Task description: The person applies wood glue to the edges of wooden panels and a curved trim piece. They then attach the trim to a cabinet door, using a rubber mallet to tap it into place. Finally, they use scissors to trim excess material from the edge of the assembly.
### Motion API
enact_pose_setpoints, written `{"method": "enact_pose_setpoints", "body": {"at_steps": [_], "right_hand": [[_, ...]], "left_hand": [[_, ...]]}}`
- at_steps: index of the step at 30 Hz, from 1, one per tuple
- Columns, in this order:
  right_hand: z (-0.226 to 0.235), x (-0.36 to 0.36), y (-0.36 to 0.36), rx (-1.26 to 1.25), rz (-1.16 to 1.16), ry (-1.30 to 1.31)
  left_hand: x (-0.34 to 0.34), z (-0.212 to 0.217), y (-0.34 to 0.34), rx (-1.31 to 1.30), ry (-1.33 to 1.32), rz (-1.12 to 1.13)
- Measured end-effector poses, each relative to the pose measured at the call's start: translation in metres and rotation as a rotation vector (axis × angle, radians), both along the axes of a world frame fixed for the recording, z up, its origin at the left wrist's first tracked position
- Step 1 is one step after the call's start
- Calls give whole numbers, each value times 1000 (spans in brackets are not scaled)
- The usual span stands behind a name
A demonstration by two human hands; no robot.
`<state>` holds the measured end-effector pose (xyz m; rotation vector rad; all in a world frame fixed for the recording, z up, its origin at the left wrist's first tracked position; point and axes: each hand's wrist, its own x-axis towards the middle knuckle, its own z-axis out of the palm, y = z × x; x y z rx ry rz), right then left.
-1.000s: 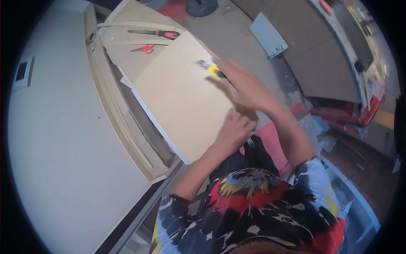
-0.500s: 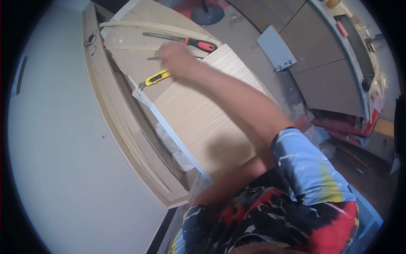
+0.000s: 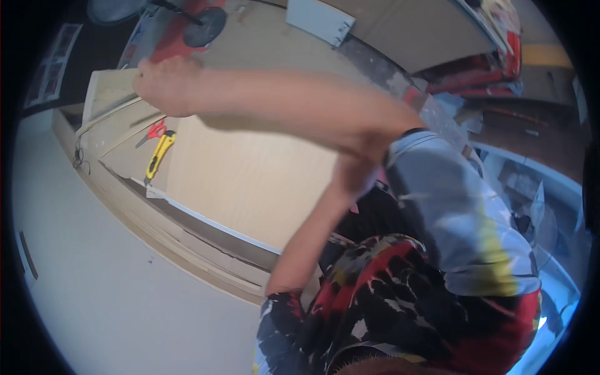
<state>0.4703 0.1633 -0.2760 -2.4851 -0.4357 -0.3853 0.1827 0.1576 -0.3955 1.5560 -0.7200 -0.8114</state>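
Note:
My right arm reaches across a pale wood-grain board (image 3: 250,172). Its hand (image 3: 167,86), fingers curled, is at the board's far left end, over the spot where a file lay. Whatever is in its fingers is hidden. Close below that hand lie red-handled scissors (image 3: 156,129) and a yellow utility knife (image 3: 161,155), both on a brown sheet (image 3: 122,147). My left hand (image 3: 356,175) is near the board's right end, close to my body and partly behind my right arm. Its fingers are blurred and hidden.
Thin wooden strips (image 3: 119,112) lie at the far left. A large white panel (image 3: 125,250) with a raised wooden edge runs along the left. Beyond the board are a round black stand base (image 3: 205,27) and a small white panel (image 3: 320,22). Clutter fills the right side.
The view has turned, so the board and tools appear farther left and lower. My right hand has moved away from the scissors, uncovering them, and now covers the file's handle area.

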Motion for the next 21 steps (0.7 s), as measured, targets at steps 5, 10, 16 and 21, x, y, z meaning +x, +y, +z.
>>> {"method": "enact_pose_setpoints", "body": {"at_steps": [5,10,16,21], "right_hand": [[44,-178,-157,459,-53,200],[-2,-360,-199,855,-492,469],[-96,-429,-154,1191,-712,490],[-123,-438,-128,1193,-574,502]], "left_hand": [[39,53,-12,-33,-702,86],[67,43,15,381,-1022,453],[81,35,13,562,-1026,271],[76,27,8,608,-1081,344]]}}
